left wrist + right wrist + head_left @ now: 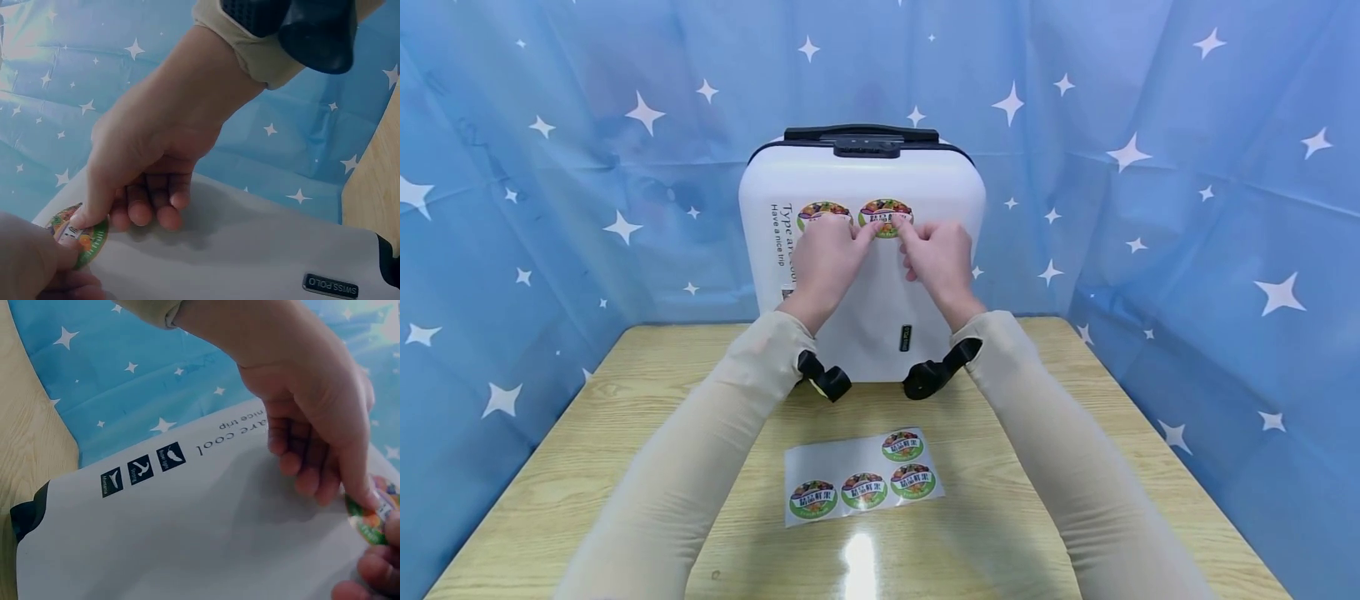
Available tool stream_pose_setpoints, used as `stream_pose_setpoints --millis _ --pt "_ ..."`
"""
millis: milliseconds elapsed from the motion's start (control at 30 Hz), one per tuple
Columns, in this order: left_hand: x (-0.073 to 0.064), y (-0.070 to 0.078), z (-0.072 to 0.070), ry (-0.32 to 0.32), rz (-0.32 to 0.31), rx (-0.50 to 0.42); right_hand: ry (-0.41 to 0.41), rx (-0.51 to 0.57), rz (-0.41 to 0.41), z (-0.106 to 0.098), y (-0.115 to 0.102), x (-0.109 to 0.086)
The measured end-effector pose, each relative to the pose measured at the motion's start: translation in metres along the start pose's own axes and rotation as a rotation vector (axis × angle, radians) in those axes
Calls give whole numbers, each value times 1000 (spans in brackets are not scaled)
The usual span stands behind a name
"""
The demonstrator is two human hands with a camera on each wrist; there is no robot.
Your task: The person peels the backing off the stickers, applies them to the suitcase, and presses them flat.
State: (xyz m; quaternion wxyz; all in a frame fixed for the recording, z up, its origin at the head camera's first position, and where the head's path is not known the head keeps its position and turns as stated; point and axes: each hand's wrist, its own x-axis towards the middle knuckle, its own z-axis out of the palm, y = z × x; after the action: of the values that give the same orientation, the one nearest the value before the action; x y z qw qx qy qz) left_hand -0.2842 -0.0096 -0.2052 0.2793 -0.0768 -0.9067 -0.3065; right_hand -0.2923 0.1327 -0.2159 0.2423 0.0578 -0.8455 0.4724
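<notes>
A white suitcase (865,287) stands upright on the table. On its front, a round fruit sticker (886,206) lies against the shell. My left hand (829,258) touches the sticker's lower left with its thumb, fingers loosely bent. From the right, my right hand (940,257) presses the same sticker with its thumb. In the left wrist view the right thumb lies on the sticker (95,242); in the right wrist view the left thumb does, on the sticker (361,520). A second round sticker (822,210) is on the suitcase to the left, partly behind the left hand.
In front of the suitcase, a sheet (842,458) with several round stickers lies on the wooden table (1000,517). Black printed text runs down the suitcase's left side, and a small dark badge (906,338) sits low. A blue starry curtain (1187,208) surrounds the table.
</notes>
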Motion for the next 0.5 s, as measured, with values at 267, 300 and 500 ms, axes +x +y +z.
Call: stream_pose_setpoints --millis 267,300,500 --pt "-6 -5 10 -3 -2 -52 -30 -14 1 5 6 -6" --pt "-7 -6 11 -3 -1 -60 -32 -21 6 5 7 -6" --pt "-8 -8 16 4 10 -76 -50 -42 20 3 8 -8"
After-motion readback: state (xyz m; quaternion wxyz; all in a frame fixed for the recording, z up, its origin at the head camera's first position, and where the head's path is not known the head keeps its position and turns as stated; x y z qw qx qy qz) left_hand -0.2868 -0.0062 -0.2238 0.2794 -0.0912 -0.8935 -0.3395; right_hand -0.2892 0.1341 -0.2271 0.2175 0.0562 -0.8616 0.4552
